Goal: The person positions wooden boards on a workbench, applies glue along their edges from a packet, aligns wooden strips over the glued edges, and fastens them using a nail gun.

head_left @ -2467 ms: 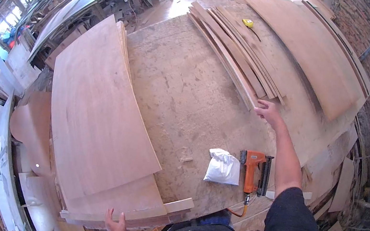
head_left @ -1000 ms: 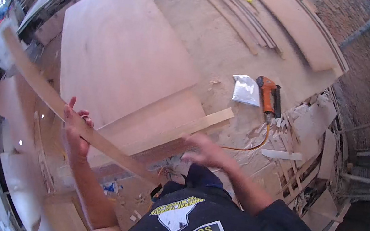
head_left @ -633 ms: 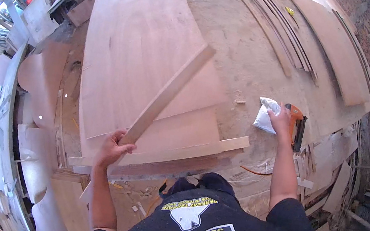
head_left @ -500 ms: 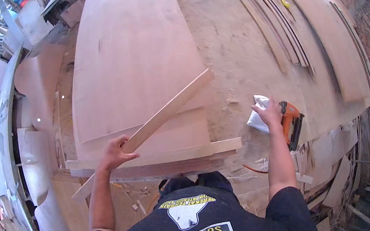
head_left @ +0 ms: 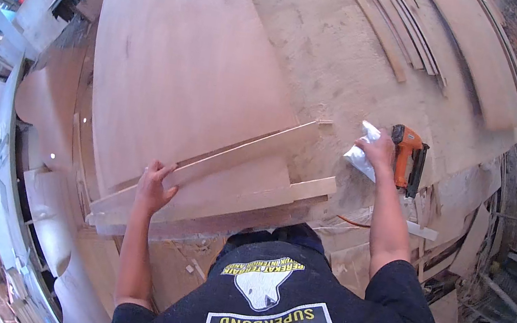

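Head view: the left hand [head_left: 157, 189] grips a wood strip [head_left: 246, 152] above the table's [head_left: 310, 48] near-left part, its long axis slanting from the near-left corner away rightward; the right hand [head_left: 379, 149] clutches a white bag [head_left: 361, 161] beside an orange nail gun [head_left: 405, 159].

Two bare arms reach from the bottom of the view. The left forearm [head_left: 138, 254] rises almost straight toward 12 o'clock. The left hand [head_left: 155, 190], at 10 o'clock from the chest [head_left: 270, 302], is in a grip, its thumb and curled fingers toward 2 o'clock. The right forearm [head_left: 391, 213] stretches farther, leaning toward 11 o'clock. The right hand [head_left: 379, 151], at 1 o'clock from the chest, grips with its back up, fingers toward 10 o'clock.
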`<action>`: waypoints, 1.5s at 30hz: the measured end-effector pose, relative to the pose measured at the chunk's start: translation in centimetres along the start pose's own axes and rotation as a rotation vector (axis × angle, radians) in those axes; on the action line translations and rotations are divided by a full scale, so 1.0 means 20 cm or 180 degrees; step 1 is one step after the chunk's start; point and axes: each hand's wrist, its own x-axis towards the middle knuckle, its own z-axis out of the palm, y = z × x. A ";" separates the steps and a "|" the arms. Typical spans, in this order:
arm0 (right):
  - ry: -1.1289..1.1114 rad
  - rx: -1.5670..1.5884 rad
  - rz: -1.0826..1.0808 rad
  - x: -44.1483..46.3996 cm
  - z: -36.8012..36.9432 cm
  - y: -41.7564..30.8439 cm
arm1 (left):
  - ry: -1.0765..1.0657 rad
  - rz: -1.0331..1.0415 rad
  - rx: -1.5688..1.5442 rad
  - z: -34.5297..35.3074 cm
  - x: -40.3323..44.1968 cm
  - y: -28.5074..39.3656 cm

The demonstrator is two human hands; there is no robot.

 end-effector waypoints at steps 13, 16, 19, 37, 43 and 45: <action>-0.0487 0.4380 0.0699 -0.13 -0.57 0.56 | 0.2341 -0.0699 -0.0446 0.12 -0.38 -0.27; -0.0985 0.5238 -0.0691 -0.41 -0.56 0.44 | 0.3100 -0.1831 -0.0398 0.18 -0.61 -0.65; -0.1097 0.5720 -0.0970 -0.49 -0.52 0.21 | 0.3301 -0.2947 -0.0377 0.20 -0.82 -1.03; -0.1944 0.7587 -0.0908 -0.95 -0.40 -0.61 | 0.0887 -0.2132 -0.2312 -0.06 -0.87 -1.57; -0.1138 0.6915 0.0455 -1.01 -0.42 -0.54 | 0.1526 -0.1387 -0.2366 -0.02 -0.94 -1.72; -0.1250 0.6624 0.0463 -1.04 -0.42 -0.51 | 0.1597 -0.1357 -0.2534 0.02 -0.95 -1.73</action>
